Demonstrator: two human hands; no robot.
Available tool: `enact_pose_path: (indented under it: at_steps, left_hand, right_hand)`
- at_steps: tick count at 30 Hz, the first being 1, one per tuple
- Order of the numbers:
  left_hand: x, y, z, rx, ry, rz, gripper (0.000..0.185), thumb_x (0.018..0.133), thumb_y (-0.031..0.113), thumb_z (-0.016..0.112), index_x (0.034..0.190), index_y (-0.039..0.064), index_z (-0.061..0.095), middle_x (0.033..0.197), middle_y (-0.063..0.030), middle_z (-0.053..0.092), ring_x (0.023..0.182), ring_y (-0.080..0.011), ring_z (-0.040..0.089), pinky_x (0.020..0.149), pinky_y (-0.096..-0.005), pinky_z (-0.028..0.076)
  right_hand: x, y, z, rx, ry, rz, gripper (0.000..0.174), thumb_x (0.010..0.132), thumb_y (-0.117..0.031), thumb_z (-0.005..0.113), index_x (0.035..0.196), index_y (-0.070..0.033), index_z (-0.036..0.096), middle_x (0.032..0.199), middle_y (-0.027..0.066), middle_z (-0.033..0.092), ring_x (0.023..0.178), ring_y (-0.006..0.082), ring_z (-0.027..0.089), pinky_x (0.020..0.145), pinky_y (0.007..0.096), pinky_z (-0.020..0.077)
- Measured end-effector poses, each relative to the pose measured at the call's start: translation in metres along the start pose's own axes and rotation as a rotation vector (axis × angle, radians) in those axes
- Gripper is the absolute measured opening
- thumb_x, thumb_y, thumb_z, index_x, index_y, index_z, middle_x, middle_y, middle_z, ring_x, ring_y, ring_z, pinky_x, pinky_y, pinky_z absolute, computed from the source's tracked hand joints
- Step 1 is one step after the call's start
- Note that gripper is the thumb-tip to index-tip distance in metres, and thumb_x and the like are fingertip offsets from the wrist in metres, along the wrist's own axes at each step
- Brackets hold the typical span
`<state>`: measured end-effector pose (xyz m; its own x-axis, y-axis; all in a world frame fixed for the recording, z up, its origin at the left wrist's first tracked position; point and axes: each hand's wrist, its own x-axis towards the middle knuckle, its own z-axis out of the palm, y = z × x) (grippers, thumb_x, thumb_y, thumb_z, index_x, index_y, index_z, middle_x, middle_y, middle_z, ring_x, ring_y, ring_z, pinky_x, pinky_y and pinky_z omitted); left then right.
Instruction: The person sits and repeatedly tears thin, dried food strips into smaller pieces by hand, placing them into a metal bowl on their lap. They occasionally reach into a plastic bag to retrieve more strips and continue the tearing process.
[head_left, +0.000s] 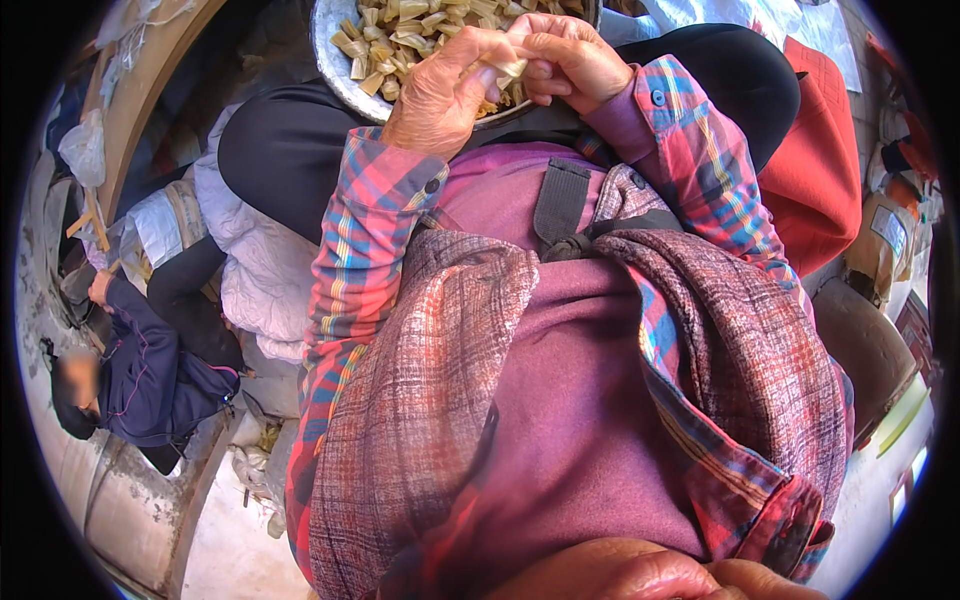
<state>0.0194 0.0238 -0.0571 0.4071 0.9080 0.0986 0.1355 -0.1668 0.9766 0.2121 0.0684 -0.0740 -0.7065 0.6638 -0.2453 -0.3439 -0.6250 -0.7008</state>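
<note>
My left hand (446, 90) and my right hand (570, 60) meet above a wide metal basin (337, 71). Between their fingertips they pinch a small pale strip of dried leaf or husk (511, 67). Many short, folded yellowish-tan pieces (405, 34) of what looks like the same dried material fill the basin. Some yellow-orange bits show under my hands. The basin sits before my lap, close to my crossed legs, and its far side is cut off by the picture's top edge. My fingers partly hide the strip.
A person in a dark jacket (154, 360) sits at the left, beside a curved wooden frame (150, 97). A pale quilted cloth (259, 277) lies by my left knee. Red fabric (817, 165) and clear plastic sheeting (720, 22) are on the right, with a cardboard box (881, 244) beyond.
</note>
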Motion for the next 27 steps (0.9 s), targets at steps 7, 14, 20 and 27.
enact_pose_path:
  at_steps: [7, 14, 20, 27]
  left_hand:
    - [-0.003, 0.004, 0.001, -0.295, -0.027, -0.138, 0.017, 0.094, 0.0, 0.048, 0.108, 0.009, 0.049, 0.092, -0.006, 0.056, 0.07, -0.008, 0.05, 0.079, -0.0328, 0.052]
    - [-0.017, 0.007, 0.009, -1.027, 0.018, -0.315, 0.021, 0.093, 0.01, 0.051, 0.113, 0.014, 0.044, 0.087, -0.0074, 0.053, 0.061, -0.0091, 0.045, 0.084, -0.0512, 0.053]
    - [-0.017, 0.003, 0.01, -0.919, 0.003, -0.239, 0.021, 0.094, 0.006, 0.046, 0.113, 0.012, 0.043, 0.085, -0.0086, 0.053, 0.057, -0.0086, 0.043, 0.078, -0.0441, 0.055]
    - [-0.009, 0.008, 0.009, -0.847, -0.063, -0.194, 0.019, 0.093, 0.006, 0.046, 0.112, 0.009, 0.045, 0.084, -0.009, 0.053, 0.055, -0.0072, 0.041, 0.075, -0.0399, 0.057]
  right_hand:
    - [0.001, 0.014, 0.004, -0.036, 0.122, -0.171, 0.014, 0.094, -0.013, 0.053, 0.086, -0.002, 0.056, 0.057, 0.0017, 0.05, 0.039, 0.0075, 0.037, 0.038, 0.0227, 0.0301]
    - [-0.002, 0.005, 0.021, -0.149, 0.175, -0.132, 0.012, 0.092, -0.013, 0.058, 0.087, -0.002, 0.057, 0.061, 0.0015, 0.054, 0.041, 0.0076, 0.042, 0.04, 0.0221, 0.031]
    - [-0.008, -0.017, 0.02, -0.422, 0.077, 0.014, 0.047, 0.093, -0.05, 0.05, 0.078, -0.006, 0.056, 0.056, -0.0014, 0.046, 0.046, 0.0088, 0.044, 0.043, 0.0254, 0.0337]
    - [-0.009, -0.022, 0.016, -0.41, -0.075, 0.157, 0.056, 0.094, -0.052, 0.047, 0.056, -0.011, 0.046, 0.047, -0.0011, 0.037, 0.038, 0.0098, 0.035, 0.041, 0.0265, 0.0325]
